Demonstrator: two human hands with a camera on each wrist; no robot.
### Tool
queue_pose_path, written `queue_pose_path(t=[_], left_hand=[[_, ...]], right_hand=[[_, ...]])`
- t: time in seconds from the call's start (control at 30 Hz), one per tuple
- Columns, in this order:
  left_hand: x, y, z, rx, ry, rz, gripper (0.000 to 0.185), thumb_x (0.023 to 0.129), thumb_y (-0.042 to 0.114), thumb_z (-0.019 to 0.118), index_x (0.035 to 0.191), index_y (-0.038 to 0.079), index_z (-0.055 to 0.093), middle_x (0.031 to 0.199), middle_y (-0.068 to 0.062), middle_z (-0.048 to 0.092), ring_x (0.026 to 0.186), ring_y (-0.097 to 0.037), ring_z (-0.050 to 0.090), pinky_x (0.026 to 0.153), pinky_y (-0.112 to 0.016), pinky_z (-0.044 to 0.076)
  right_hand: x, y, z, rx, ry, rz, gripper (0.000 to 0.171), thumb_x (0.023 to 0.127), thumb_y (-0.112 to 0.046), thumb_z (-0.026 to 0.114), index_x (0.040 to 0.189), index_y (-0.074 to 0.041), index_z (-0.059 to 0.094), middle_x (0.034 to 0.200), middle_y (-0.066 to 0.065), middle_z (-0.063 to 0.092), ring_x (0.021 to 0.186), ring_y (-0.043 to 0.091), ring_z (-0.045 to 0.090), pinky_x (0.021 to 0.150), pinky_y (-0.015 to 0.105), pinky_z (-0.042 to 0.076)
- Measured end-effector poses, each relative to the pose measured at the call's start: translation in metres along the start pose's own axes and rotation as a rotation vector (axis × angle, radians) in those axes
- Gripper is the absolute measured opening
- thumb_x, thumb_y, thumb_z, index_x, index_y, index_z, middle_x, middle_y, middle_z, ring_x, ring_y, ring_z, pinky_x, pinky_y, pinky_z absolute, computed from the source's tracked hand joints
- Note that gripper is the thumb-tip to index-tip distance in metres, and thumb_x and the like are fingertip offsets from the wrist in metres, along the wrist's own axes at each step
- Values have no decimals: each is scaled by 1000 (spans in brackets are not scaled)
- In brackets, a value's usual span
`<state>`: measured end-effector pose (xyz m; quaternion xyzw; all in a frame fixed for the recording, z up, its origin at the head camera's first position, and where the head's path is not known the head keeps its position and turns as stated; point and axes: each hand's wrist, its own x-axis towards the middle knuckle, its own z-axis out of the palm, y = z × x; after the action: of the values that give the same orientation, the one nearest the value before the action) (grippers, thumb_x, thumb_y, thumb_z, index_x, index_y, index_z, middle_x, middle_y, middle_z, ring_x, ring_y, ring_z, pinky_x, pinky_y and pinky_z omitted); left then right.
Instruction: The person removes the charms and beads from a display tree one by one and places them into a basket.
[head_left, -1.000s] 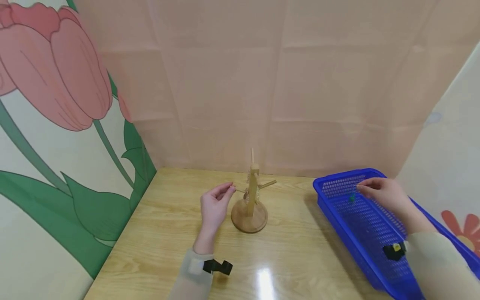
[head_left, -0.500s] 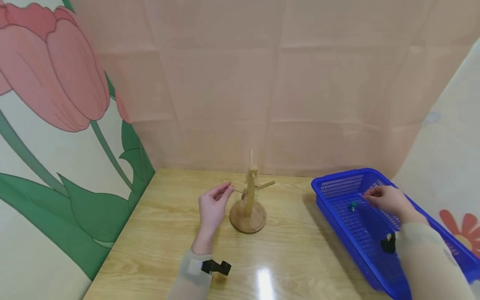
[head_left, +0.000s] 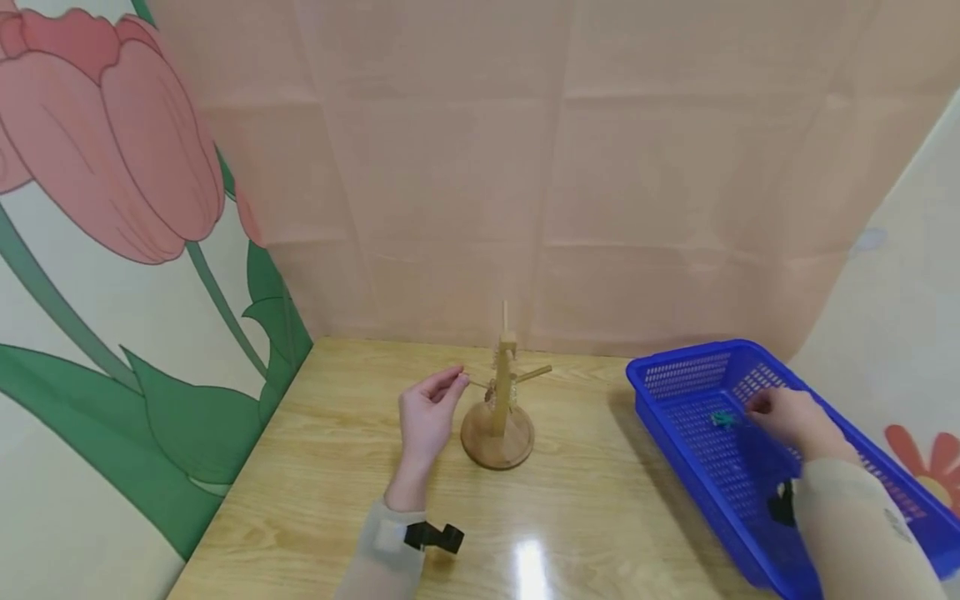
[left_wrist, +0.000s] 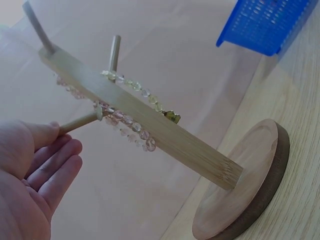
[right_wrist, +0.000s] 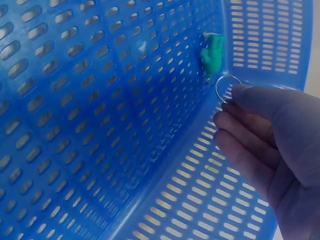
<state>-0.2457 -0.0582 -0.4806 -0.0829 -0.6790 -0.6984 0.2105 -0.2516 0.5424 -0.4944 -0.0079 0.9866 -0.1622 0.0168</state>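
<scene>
Head view: from above, facing forward and down over table (head_left: 315,467), wooden stand (head_left: 498,417) and blue basket (head_left: 675,375). Left wrist: close beside stand (left_wrist: 150,125), basket corner (left_wrist: 270,25) shared. Right wrist: close inside basket (right_wrist: 100,125).

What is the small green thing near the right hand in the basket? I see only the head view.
Observer: The right wrist view shows a green charm on a thin metal ring, inside the blue basket.
Operator: Does the hand hold it?
Observer: The ring touches the fingertips of the right hand; I cannot confirm a pinch.
Operator: And the stand?
Observer: In the left wrist view, bead strings hang on the wooden stand.
</scene>
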Motion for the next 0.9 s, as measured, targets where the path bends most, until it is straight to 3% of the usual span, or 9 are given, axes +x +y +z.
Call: queue_pose_path(t=[0.27, 0.4, 0.6, 0.67, 0.73, 0.83, 0.9], left_hand=[[0, 2, -1, 18, 4, -18, 17, 95, 9, 83, 110, 1, 83, 100, -12, 81, 88, -29, 80, 79, -21, 65], [0, 4, 0, 22, -5, -11, 18, 96, 9, 83, 111, 0, 82, 101, -12, 81, 88, -25, 80, 81, -23, 65], [1, 4, 0, -32, -25, -32, 21, 96, 7, 82, 113, -5, 79, 103, -15, 81, 95, -45, 77, 84, -24, 65], [1, 3, 0, -48, -26, -44, 20, 95, 6, 82, 112, -5, 80, 103, -16, 80, 96, -47, 76, 84, -25, 65], [0, 3, 0, -55, -22, -53, 19, 95, 6, 82, 111, -3, 81, 102, -17, 80, 96, -46, 76, 84, -24, 65], [0, 2, 0, -59, -14, -65, 17, 95, 6, 83, 110, 0, 82, 102, -16, 81, 96, -43, 77, 84, -24, 65], [0, 2, -1, -58, -11, -70, 17, 95, 6, 82, 111, -1, 82, 103, -16, 81, 96, -42, 78, 84, -25, 65]], right_hand=[[3, -14, -9, 7, 16, -32, 28, 101, -18, 70, 111, 9, 74, 99, 25, 75, 93, 48, 70, 80, 69, 58], [7, -40, -20, 35, 113, -116, 29, 104, -21, 71, 112, 7, 75, 99, 21, 76, 90, 42, 71, 79, 65, 60], [8, -93, -39, 70, 279, -141, 39, 107, -35, 68, 118, 1, 78, 106, 21, 78, 94, 42, 72, 78, 61, 60], [5, -117, -43, 95, 360, -121, 41, 106, -40, 67, 118, -3, 80, 105, 19, 79, 93, 39, 72, 76, 52, 59], [1, -144, -47, 160, 447, -92, 43, 107, -45, 65, 117, -6, 81, 104, 17, 80, 88, 18, 74, 76, 33, 58], [-8, -188, -51, 372, 526, -92, 48, 110, -46, 59, 119, -4, 80, 101, 7, 82, 83, -3, 71, 74, 10, 54], [-14, -216, -53, 519, 535, -133, 49, 113, -43, 56, 120, -1, 79, 100, 2, 82, 80, -10, 70, 75, 5, 54]])
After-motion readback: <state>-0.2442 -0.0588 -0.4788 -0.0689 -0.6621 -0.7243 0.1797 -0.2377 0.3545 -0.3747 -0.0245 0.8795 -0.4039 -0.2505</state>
